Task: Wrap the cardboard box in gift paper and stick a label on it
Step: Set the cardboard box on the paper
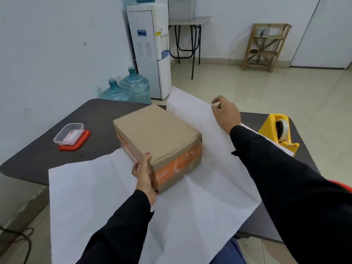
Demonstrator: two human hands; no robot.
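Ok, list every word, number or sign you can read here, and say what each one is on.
Nothing here can be read outright.
White print on the orange tape round the cardboard box: too blurred to read.
Pink and white print on the cards in the clear container: too small to read.
The yellow sticker on the water dispenser: too small to read.
The tape dispenser: no text shows.
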